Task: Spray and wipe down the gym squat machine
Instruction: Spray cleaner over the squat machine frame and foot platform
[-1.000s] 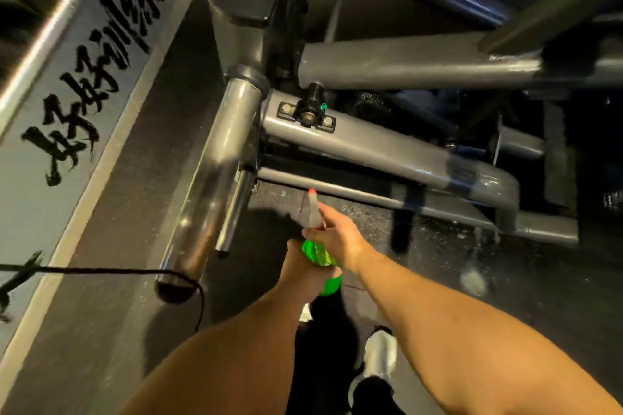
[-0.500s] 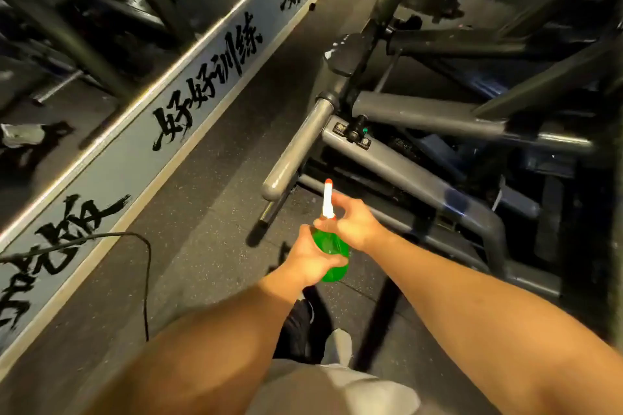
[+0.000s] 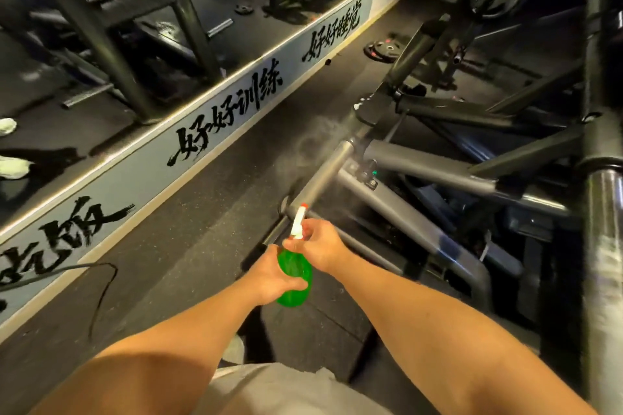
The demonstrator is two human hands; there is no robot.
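Hands: both closed on 1 spray bottle [image 3: 294, 274] held out in front of the body; left hand [image 3: 273, 274] wraps the green belly, right hand [image 3: 321, 246] grips at the neck with fingers up at the white trigger head
Squat machine [image 3: 435, 175]: grey steel frame ahead and to the right, resting on the dark rubber floor [image 3: 188, 246]; heavy and rigid by the look of it, so wiping can lean on it without it shifting
Near post [image 3: 603, 246]: thick upright at the far right edge, its lower part shiny and streaked, probably slick when wet
Sleeve bar [image 3: 322, 175]: smooth round tube running up from just past the nozzle; a pale haze of mist [image 3: 313, 141] hangs beside its upper end
Bottle handling: small, translucent green plastic, probably light; liquid level cannot be told; likely to get slippery if spray runs back, so the 2-handed hold at belly and neck seems sound
Nozzle [image 3: 304, 205]: red tip aimed up along the sleeve bar, close to its lower end
Cloth: none visible in either hand, so the wiping step looks not yet begun
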